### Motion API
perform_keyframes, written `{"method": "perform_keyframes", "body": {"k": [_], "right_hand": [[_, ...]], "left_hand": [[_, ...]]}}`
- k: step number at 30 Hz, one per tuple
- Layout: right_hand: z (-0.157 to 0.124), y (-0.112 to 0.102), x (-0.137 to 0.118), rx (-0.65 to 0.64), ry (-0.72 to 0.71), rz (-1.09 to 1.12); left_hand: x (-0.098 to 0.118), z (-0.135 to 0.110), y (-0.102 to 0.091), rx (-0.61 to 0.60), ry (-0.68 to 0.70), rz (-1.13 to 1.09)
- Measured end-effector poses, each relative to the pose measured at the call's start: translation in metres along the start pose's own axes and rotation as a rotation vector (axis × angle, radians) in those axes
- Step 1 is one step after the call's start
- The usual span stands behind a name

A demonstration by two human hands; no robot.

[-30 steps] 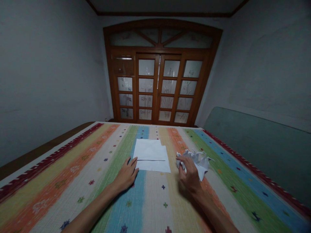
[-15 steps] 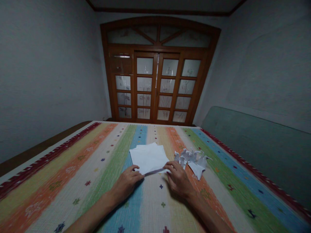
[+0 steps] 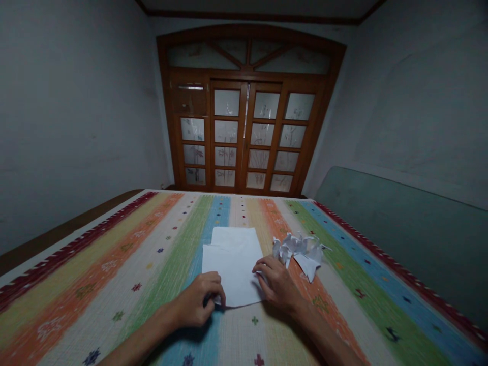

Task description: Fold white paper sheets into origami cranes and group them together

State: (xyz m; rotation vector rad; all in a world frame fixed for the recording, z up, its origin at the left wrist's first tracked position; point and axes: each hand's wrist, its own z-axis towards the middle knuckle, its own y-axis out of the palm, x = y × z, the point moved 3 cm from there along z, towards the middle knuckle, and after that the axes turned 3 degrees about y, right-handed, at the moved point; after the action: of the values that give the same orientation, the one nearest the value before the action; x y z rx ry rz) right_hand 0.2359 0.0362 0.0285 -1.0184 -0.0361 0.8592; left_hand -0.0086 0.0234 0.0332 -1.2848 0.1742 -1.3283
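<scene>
White sheets of paper (image 3: 234,264) lie overlapped and out of line, the top one nearer me. My left hand (image 3: 200,299) is at the near left corner of the top sheet, its index finger and thumb curled closed on the edge. On the right side of the same sheet, my right hand (image 3: 276,282) rests with fingertips on the paper, slightly bent and apart from the thumb. Just beyond that hand sits a cluster of folded white paper pieces (image 3: 301,250) with pointed tips.
A striped, patterned tablecloth (image 3: 152,284) covers the table. Behind it stand wooden doors (image 3: 247,137) with glass panes. A pale green panel (image 3: 400,223) runs along the right side, and walls flank both sides.
The top sheet's near edge has come toward me, exposing more of the paper beneath at the back. My left hand has moved nearer with its corner; my right hand has shifted onto the sheet's right side.
</scene>
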Motion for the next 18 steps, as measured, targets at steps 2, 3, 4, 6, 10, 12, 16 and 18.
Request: {"method": "perform_keyframes", "body": {"k": [2, 3, 4, 6, 10, 12, 16, 18], "right_hand": [[0.000, 0.001, -0.005, -0.012, -0.003, 0.009], [0.000, 0.002, -0.008, -0.016, -0.004, 0.018], [-0.001, 0.003, -0.011, -0.021, -0.005, 0.030], [-0.002, 0.006, -0.016, -0.034, -0.003, 0.052], [-0.005, 0.015, -0.024, -0.092, 0.009, 0.061], [-0.007, 0.020, -0.026, -0.134, 0.014, 0.046], [-0.011, 0.028, -0.028, -0.209, 0.004, -0.004], [-0.012, 0.031, -0.029, -0.239, 0.003, -0.017]], "left_hand": [[0.001, 0.000, 0.003, -0.038, 0.010, -0.010], [0.002, 0.000, 0.005, -0.056, 0.011, -0.010], [0.002, 0.001, 0.007, -0.072, 0.015, -0.011], [0.002, 0.001, 0.010, -0.091, 0.031, -0.025], [0.000, 0.003, 0.011, -0.078, 0.047, -0.139], [-0.001, 0.003, 0.009, -0.072, 0.040, -0.199], [0.004, 0.005, 0.006, -0.156, -0.016, -0.280], [0.006, 0.007, 0.006, -0.138, -0.061, -0.249]]}}
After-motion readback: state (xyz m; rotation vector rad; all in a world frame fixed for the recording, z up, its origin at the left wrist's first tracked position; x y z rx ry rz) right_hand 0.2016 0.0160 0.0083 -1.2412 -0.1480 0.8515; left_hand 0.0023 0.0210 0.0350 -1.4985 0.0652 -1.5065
